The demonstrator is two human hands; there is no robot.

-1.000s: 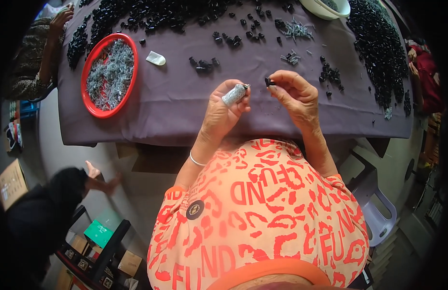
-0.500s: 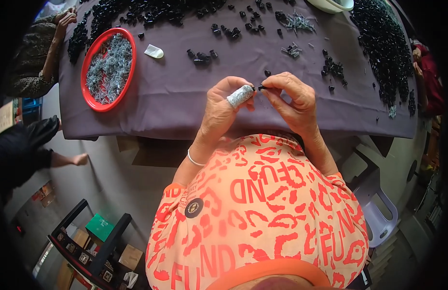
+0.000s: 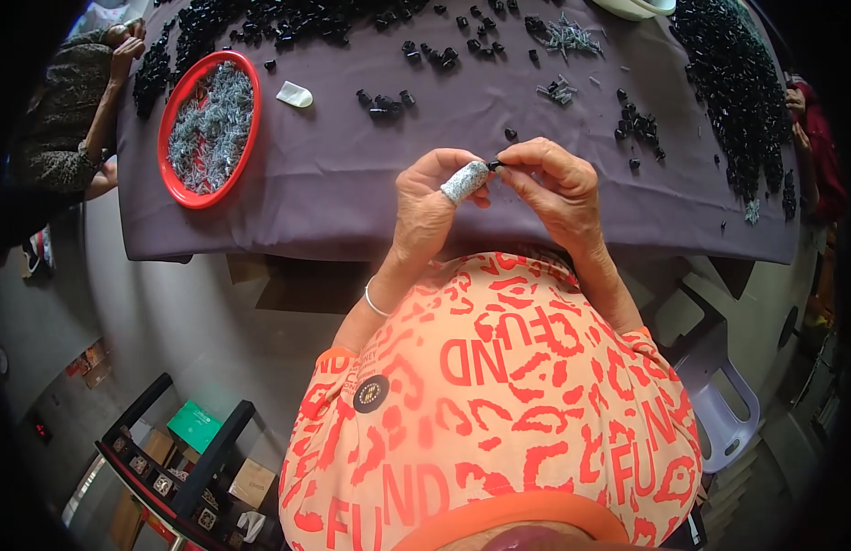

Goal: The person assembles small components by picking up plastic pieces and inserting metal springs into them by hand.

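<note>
Both hands meet just above the desk [image 3: 333, 211] edge: the left hand [image 3: 430, 207], thumb wrapped in a grey guard, and the right hand [image 3: 554, 188] pinch one tiny black part [image 3: 492, 166] between fingertips. It looks light, rigid, easily dropped; best gripped by its sides.

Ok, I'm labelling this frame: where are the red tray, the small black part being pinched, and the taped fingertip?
red tray [image 3: 174, 186], head view, lower rim
small black part [image 3: 492, 166], head view, its middle
taped fingertip [image 3: 465, 182], head view, wrap's middle
</note>
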